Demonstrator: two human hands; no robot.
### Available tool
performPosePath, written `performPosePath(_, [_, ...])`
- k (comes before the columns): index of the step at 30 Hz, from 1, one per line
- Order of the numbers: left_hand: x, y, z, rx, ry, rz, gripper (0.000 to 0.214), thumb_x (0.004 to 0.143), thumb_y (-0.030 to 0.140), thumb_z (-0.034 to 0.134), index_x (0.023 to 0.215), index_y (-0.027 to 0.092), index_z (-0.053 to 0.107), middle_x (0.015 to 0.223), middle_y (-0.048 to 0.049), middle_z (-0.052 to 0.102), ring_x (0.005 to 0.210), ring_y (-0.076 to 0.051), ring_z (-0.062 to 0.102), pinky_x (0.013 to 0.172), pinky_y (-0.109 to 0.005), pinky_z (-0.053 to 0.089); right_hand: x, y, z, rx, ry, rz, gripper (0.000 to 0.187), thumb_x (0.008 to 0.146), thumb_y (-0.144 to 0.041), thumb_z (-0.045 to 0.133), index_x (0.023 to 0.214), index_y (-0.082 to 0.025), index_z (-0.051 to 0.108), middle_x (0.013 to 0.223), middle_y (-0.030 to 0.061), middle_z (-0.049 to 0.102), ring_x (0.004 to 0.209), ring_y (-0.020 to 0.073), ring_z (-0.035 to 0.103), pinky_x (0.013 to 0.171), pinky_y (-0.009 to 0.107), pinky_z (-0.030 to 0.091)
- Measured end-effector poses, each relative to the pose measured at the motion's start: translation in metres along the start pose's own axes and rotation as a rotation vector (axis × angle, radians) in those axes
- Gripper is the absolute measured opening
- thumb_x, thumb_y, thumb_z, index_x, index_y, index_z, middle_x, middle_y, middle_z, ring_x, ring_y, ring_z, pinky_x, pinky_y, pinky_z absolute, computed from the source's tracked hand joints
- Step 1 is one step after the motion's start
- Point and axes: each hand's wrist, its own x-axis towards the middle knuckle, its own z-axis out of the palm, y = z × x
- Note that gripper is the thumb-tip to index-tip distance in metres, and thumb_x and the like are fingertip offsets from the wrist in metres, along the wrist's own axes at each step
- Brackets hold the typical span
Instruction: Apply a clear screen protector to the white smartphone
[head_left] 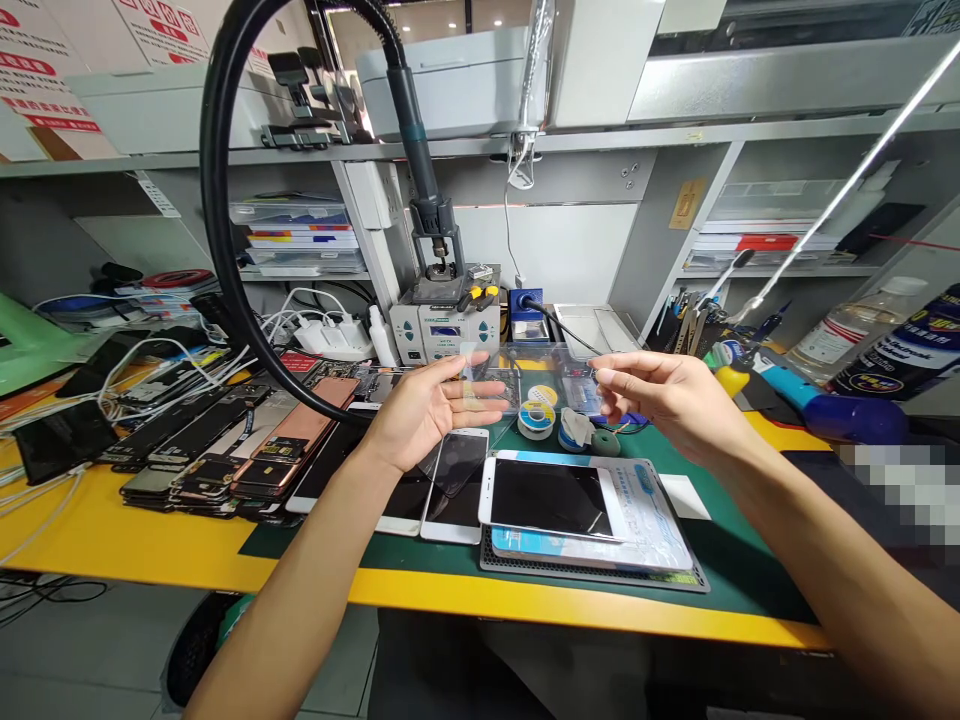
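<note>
A clear, thin plastic film (536,375) is stretched between my two hands above the green mat (720,555). My left hand (427,410) pinches its left end, with the other fingers extended. On the film's right end my right hand (667,400) is closed, thumb against fingertips. Below the film a white phone with a black screen (551,497) lies on a blue-and-white package (645,520). Another white phone (454,485) lies to its left, under my left hand.
A stack of phones and phone boards (225,450) covers the yellow bench at left. A soldering station (442,325) with a black hose (225,250) stands behind. Solder and tape rolls (536,418) sit on the mat. Bottles and tubes (847,340) are at right.
</note>
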Motion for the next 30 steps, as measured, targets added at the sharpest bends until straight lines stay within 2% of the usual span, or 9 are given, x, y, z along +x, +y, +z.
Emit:
performPosePath(9, [0.0002,-0.0001,-0.0009,0.003,-0.013,-0.002,0.041,0.099,0.030,0.057,0.135,0.012,0.065,0.102,-0.0205,0.082,0.103,-0.035,0.079,0.096,-0.055,0.061,0.0005,0.0027,0.0004,-0.025,0.001,-0.008,0.048,0.066,-0.054,0.093,0.096,-0.018,0.081,0.068,0.0027,0.068,0.060,0.0165,0.062,0.059,0.031,0.053])
performPosePath(15, [-0.0007,0.0016,0.0030,0.014,-0.007,-0.005,0.044,0.100,0.029,0.055,0.139,0.010,0.062,0.102,-0.0210,0.082,0.099,-0.035,0.080,0.095,-0.053,0.062,0.0013,0.0057,-0.0002,-0.011,-0.016,-0.023,0.041,0.071,-0.050,0.091,0.096,-0.019,0.082,0.070,0.0024,0.069,0.061,0.0152,0.063,0.059,0.028,0.053])
performPosePath(24, [-0.0034,0.0038,0.0068,0.022,0.034,-0.011,0.046,0.101,0.027,0.053,0.141,0.008,0.059,0.102,-0.0237,0.081,0.096,-0.035,0.081,0.090,-0.050,0.065,-0.0004,0.0005,0.0048,-0.013,0.024,-0.017,0.046,0.064,-0.053,0.094,0.091,-0.018,0.083,0.066,0.0029,0.069,0.059,0.0157,0.062,0.056,0.028,0.053])
performPosePath(30, [-0.0034,0.0020,0.0061,0.037,0.026,-0.002,0.045,0.100,0.028,0.056,0.141,0.009,0.060,0.104,-0.0233,0.081,0.097,-0.036,0.080,0.092,-0.052,0.064,-0.0015,-0.0013,0.0076,-0.022,0.058,-0.014,0.051,0.063,-0.053,0.095,0.094,-0.014,0.082,0.056,-0.0011,0.061,0.056,0.0154,0.062,0.053,0.027,0.053])
